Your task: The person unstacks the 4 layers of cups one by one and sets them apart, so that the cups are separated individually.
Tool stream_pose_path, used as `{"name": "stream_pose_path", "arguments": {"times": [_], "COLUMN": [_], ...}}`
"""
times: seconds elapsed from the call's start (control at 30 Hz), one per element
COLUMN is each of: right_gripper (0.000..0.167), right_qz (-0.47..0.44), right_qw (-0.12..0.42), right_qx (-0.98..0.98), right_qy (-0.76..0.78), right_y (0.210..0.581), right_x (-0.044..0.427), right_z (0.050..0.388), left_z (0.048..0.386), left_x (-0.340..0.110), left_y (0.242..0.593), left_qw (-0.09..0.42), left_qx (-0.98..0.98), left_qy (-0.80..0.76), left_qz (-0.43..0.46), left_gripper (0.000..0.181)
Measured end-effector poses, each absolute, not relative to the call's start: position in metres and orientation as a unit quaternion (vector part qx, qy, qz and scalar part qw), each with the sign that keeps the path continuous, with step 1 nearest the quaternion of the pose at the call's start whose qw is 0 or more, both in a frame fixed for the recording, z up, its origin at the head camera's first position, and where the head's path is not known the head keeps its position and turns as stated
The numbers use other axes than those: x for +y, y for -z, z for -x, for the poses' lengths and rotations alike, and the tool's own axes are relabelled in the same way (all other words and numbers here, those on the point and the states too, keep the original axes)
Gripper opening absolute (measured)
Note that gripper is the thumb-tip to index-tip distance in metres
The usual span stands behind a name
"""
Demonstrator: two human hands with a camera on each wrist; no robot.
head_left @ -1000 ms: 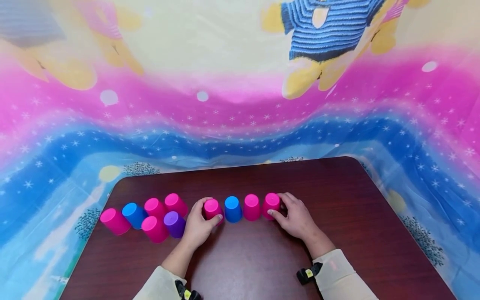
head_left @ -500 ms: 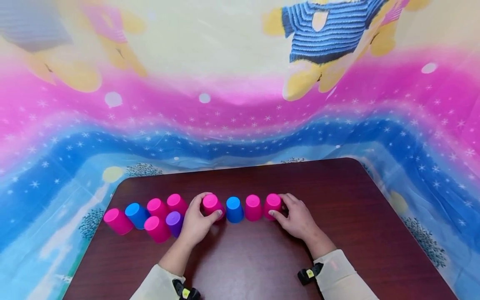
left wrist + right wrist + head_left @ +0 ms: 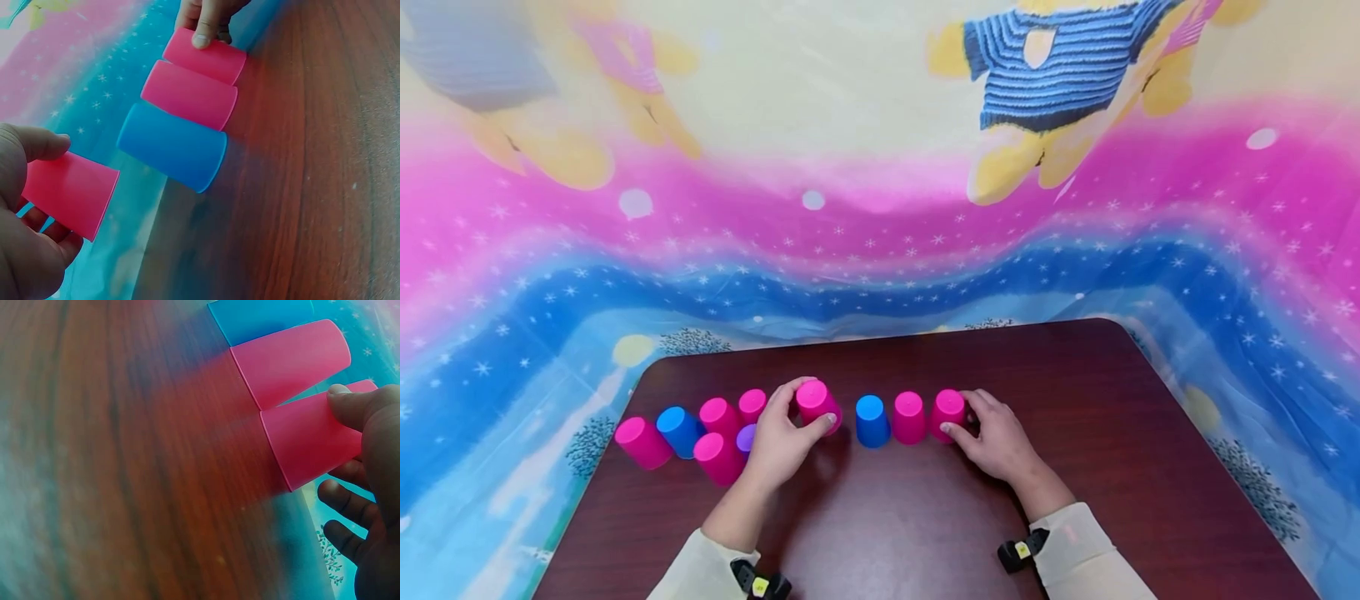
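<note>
My left hand grips an upside-down pink cup between thumb and fingers. That cup is held up off the table, apart from the row to its right. The row has an upside-down blue cup, then a pink cup, then another pink cup at the right end. My right hand holds this end cup by its side, thumb in front; in the right wrist view its rim meets the tabletop. In the left wrist view the lifted cup is tilted, with the blue cup beyond it.
At the left of the brown table stands a group of upside-down cups: several pink ones, a blue one and a purple one partly hidden by my left hand. A patterned cloth hangs behind the table.
My left hand has lifted its pink cup and carried it left, away from the blue cup, and now covers more of the purple cup. My right hand stays on the end cup.
</note>
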State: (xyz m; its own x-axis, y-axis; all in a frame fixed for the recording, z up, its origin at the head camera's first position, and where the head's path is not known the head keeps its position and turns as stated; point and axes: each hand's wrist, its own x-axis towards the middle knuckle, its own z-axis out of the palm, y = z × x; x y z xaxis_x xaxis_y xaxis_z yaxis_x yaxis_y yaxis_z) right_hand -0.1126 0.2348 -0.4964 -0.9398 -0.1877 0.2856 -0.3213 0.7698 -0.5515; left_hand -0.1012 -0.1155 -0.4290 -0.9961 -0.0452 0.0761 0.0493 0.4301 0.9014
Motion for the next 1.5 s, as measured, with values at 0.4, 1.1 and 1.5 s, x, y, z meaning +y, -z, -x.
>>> {"name": "stream_pose_path", "arguments": {"times": [0.4, 1.1, 1.5], "right_gripper": [0.056, 0.055, 0.056], "right_qz": [-0.134, -0.137, -0.134], "right_qw": [0.106, 0.111, 0.109], "right_qx": [-0.936, -0.935, -0.937], "right_qy": [-0.309, -0.309, -0.303], "right_y": [0.498, 0.498, 0.499], "right_x": [0.234, 0.234, 0.235], "right_z": [0.112, 0.111, 0.113], "left_z": [0.095, 0.083, 0.079], "left_x": [-0.133, -0.172, -0.187], "left_y": [0.425, 0.416, 0.404], "left_qw": [0.049, 0.041, 0.068], "left_qx": [-0.848, -0.86, -0.859], "left_qy": [0.527, 0.505, 0.502], "left_qz": [-0.021, -0.06, -0.065], "left_gripper": [0.076, 0.078, 0.077]}}
